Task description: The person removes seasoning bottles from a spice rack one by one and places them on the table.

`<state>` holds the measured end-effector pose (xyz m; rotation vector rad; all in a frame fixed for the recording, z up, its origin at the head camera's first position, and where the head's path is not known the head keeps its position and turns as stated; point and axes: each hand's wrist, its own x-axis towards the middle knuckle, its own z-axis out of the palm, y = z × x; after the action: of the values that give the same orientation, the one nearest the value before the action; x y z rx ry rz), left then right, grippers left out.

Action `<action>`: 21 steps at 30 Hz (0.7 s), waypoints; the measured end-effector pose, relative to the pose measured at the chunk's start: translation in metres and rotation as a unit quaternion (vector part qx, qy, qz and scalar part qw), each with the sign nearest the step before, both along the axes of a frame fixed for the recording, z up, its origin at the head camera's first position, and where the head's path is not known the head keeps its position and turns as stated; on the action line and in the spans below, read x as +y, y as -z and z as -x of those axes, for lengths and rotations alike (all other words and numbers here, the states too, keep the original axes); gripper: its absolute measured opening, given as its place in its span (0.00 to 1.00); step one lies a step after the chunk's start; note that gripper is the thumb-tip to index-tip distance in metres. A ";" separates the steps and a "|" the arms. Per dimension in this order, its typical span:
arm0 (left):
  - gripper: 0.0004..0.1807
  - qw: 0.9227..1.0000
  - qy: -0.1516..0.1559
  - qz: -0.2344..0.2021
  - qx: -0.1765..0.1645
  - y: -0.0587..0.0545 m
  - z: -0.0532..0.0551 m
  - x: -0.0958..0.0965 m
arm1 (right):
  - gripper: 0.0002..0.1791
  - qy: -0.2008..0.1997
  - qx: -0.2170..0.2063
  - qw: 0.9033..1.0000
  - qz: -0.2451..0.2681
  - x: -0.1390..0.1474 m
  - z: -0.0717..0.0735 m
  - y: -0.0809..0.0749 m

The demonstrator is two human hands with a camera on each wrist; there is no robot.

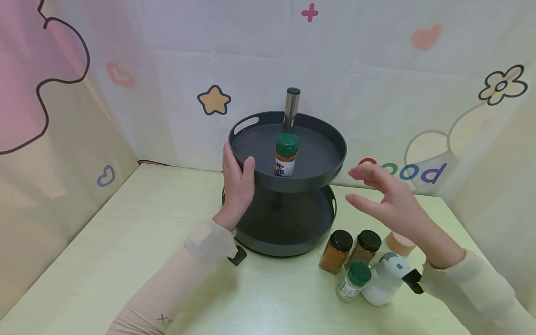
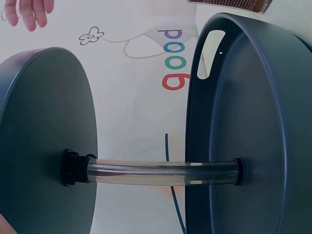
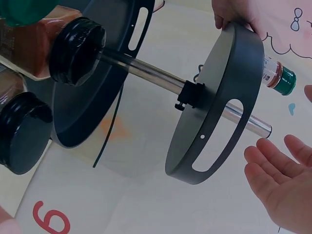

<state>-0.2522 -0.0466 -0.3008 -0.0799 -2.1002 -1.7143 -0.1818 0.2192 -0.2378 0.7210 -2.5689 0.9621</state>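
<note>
A dark two-tier round tray stand stands in the middle of the head view, its upper tray (image 1: 320, 139) carried on a metal post (image 1: 291, 109). Against the upper tray's left outer side rests my left hand (image 1: 238, 188), fingers pointing up and thumb along the near wall. A green-capped spice jar (image 1: 286, 156) with reddish contents and a printed label stands upright in the upper tray. To the right, my right hand (image 1: 389, 200) hovers with nothing in it, thumb and fingers apart. The right wrist view shows these fingers (image 3: 275, 170) near the post's top.
The lower tray (image 1: 284, 249) shows no jars. Right of it stand two black-capped spice jars (image 1: 333, 260) (image 1: 364, 249), a small green-capped jar (image 1: 351, 284), a white container (image 1: 378, 284) and a peach-lidded container (image 1: 399, 243). A printed cloth (image 1: 251, 70) hangs behind the table.
</note>
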 end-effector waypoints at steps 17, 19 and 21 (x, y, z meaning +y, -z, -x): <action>0.38 1.000 -0.016 -0.004 0.005 0.002 -0.002 0.004 | 0.27 -0.006 -0.062 0.998 -0.023 -0.027 0.023 -0.017; 0.38 1.000 -0.018 -0.004 0.007 0.002 -0.003 0.005 | 0.27 -0.009 -0.065 0.998 -0.015 -0.029 0.025 -0.017; 0.38 1.000 -0.021 -0.002 0.007 0.002 -0.003 0.006 | 0.27 -0.014 -0.066 0.998 -0.004 -0.032 0.027 -0.017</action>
<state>-0.2493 -0.0408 -0.3026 -0.0472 -2.0731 -1.6888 -0.2091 0.1876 -0.2209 0.7188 -2.6827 1.0419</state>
